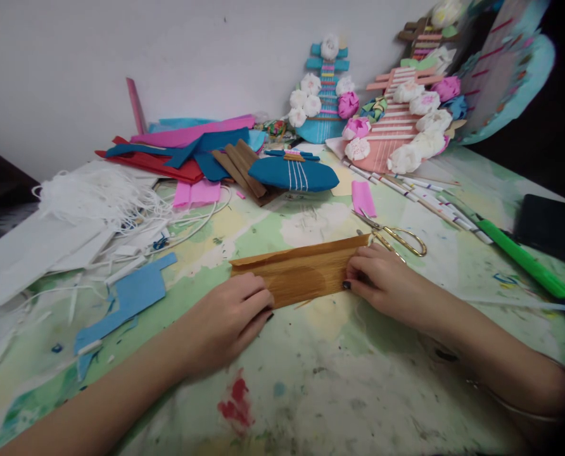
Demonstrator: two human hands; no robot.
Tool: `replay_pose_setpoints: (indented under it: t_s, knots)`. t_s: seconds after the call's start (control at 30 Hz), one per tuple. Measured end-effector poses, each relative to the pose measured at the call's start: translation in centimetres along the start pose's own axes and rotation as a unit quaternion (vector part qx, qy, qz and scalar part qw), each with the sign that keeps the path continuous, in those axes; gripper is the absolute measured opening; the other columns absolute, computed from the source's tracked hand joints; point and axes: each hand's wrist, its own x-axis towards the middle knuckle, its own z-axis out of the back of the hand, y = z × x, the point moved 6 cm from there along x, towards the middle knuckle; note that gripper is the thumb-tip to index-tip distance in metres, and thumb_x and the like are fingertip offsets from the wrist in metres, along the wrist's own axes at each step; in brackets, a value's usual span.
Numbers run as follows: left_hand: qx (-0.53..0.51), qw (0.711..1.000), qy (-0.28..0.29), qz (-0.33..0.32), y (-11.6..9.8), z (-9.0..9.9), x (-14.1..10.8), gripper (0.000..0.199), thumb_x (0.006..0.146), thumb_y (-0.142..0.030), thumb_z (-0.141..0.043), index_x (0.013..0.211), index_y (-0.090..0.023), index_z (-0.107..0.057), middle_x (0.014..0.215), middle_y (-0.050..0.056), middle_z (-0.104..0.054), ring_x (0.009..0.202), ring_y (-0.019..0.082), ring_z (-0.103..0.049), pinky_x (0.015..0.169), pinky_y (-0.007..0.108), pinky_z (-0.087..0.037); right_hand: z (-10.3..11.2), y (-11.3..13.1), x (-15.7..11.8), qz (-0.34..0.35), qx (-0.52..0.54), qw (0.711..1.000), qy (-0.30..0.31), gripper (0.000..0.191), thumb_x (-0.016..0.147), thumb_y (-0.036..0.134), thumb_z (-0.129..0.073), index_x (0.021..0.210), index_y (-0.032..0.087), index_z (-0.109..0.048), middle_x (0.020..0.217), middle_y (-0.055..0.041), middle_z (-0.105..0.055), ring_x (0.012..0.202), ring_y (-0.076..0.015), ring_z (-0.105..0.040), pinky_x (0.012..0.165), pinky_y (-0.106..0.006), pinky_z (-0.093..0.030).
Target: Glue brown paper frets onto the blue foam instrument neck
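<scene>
A strip of golden-brown crepe paper point(301, 275) lies across the table in front of me, its far long edge turned up in a fold. My left hand point(230, 313) holds its left end, fingers curled onto the paper. At the right end, my right hand point(377, 278) pinches the paper between thumb and fingers. Gold-handled scissors point(389, 234) rest just beyond my right hand, partly hidden by it. Past the paper sits a small blue boat-shaped craft piece point(294, 174) strung with white cords. A pink paper piece point(363, 198) lies near the scissor tips.
At the left are tangled white string point(102, 199), white foam boards point(49, 253) and a blue cut-out scrap point(135, 291). Folded coloured papers point(192, 149) are piled behind. Flower-decorated instrument crafts point(329, 101) lean at the back. A green tool point(524, 256) and a black phone-like slab point(551, 225) lie right.
</scene>
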Motion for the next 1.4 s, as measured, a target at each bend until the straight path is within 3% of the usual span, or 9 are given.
replay_pose_setpoints:
  t_s: [0.27, 0.5, 0.67, 0.9, 1.0, 1.23, 1.4]
  knots:
    - [0.016, 1.0, 0.022, 0.005, 0.2, 1.1, -0.4, 0.019, 0.087, -0.014, -0.041, 0.075, -0.016, -0.056, 0.077, 0.005, -0.053, 0.072, 0.017, -0.048, 0.063, 0.03, -0.039, -0.1, 0.0, 0.1, -0.016, -0.013, 1.0, 0.008, 0.015, 0.081, 0.018, -0.049, 0.066, 0.017, -0.054, 0.071, -0.005, -0.053, 0.075, -0.0198, -0.045, 0.068, -0.033, -0.032]
    - [-0.032, 0.996, 0.062, 0.058, 0.7, 1.5, -0.6, 0.021, 0.075, -0.005, -0.045, 0.082, -0.018, -0.06, 0.08, 0.004, -0.056, 0.075, 0.017, -0.052, 0.065, 0.029, -0.04, 0.0, 0.2, -0.3, -0.011, -0.03, 0.999, -0.022, 0.02, 0.084, 0.018, -0.046, 0.064, 0.018, -0.052, 0.072, -0.0059, -0.052, 0.074, -0.0201, -0.045, 0.067, -0.034, -0.032]
    - [-0.077, 0.994, 0.057, 0.052, 1.1, 2.0, -0.5, 0.03, 0.073, -0.002, -0.042, 0.084, -0.02, -0.063, 0.078, 0.002, -0.06, 0.075, 0.016, -0.055, 0.066, 0.027, -0.041, -0.1, 0.2, -0.3, -0.003, -0.034, 0.999, -0.03, 0.02, 0.084, 0.018, -0.046, 0.064, 0.018, -0.052, 0.071, -0.0059, -0.052, 0.072, -0.0199, -0.045, 0.066, -0.034, -0.033]
    - [-0.043, 0.994, 0.072, 0.07, 1.4, 1.4, -0.5, 0.02, 0.071, -0.004, -0.043, 0.078, -0.02, -0.054, 0.074, 0.0, -0.056, 0.07, 0.015, -0.052, 0.062, 0.026, -0.038, -0.1, -0.3, -0.2, -0.023, -0.03, 0.999, -0.02, 0.012, 0.079, 0.02, -0.053, 0.068, 0.019, -0.054, 0.071, -0.0048, -0.053, 0.072, -0.0198, -0.046, 0.066, -0.033, -0.033]
    - [-0.024, 0.994, 0.081, 0.069, 1.5, 1.1, -0.6, 0.02, 0.073, -0.004, -0.043, 0.081, -0.02, -0.053, 0.079, 0.0, -0.054, 0.071, 0.015, -0.05, 0.061, 0.026, -0.038, 0.3, 0.0, -0.1, 0.001, -0.02, 0.999, -0.05, 0.005, 0.076, 0.015, -0.056, 0.073, 0.018, -0.053, 0.076, -0.0047, -0.054, 0.074, -0.0199, -0.046, 0.066, -0.033, -0.033]
    - [0.0, 0.997, 0.059, 0.052, 0.8, 1.2, -0.8, 0.02, 0.082, -0.009, -0.043, 0.088, -0.02, -0.058, 0.087, 0.004, -0.053, 0.072, 0.015, -0.051, 0.063, 0.027, -0.041, 0.7, 2.1, -0.3, 0.085, 0.071, 0.992, -0.065, 0.023, 0.077, 0.001, -0.045, 0.069, 0.017, -0.06, 0.078, -0.0044, -0.057, 0.075, -0.0163, -0.05, 0.065, -0.028, -0.038]
    - [0.032, 0.999, 0.03, 0.02, -0.1, 1.1, -0.9, 0.019, 0.088, -0.014, -0.042, 0.085, -0.019, -0.06, 0.081, 0.004, -0.057, 0.076, 0.018, -0.053, 0.067, 0.031, -0.042, 0.4, 2.3, -0.6, 0.102, 0.06, 0.993, -0.026, 0.022, 0.077, 0.003, -0.045, 0.079, 0.016, -0.062, 0.083, -0.0053, -0.057, 0.075, -0.016, -0.052, 0.066, -0.028, -0.04]
